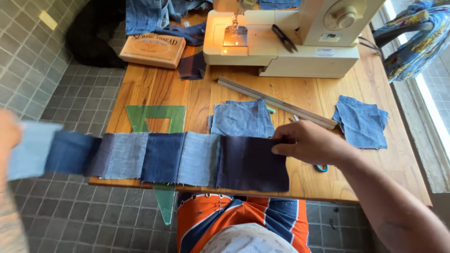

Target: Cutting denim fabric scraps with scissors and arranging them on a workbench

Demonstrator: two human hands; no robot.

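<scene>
- The right hand (307,142) is pinching the upper right edge of the darkest end patch of a patchwork denim strip (154,159), fingers closed flat on the cloth and thumb underneath, keeping that end taut.
- The left hand (8,133) is showing only at the left border of the view, blurred; it is closed on the palest end patch, so the strip is being stretched out level between the two hands, apparently so its whole length can be looked over.
- The strip is hanging in the air along the near edge of the counter (154,91), its squares alternating dark and light blue, with seam allowances and loose threads showing at the lower edge.
- Just behind the right hand, a stack of cut denim squares (241,118) is lying at the middle of the counter, and a second pile of denim squares (361,122) is sitting towards the right edge.
- A long metal ruler (276,103) is lying diagonally between the two piles.
- A green set square (157,118) is resting by the near left edge, half hidden by the strip.
- At the far edge, a cream sewing machine (286,37) is standing with its lamp lit and black thread snips (284,38) on its bed; a sewing-thread box (152,49) is sitting at the far left corner.
</scene>
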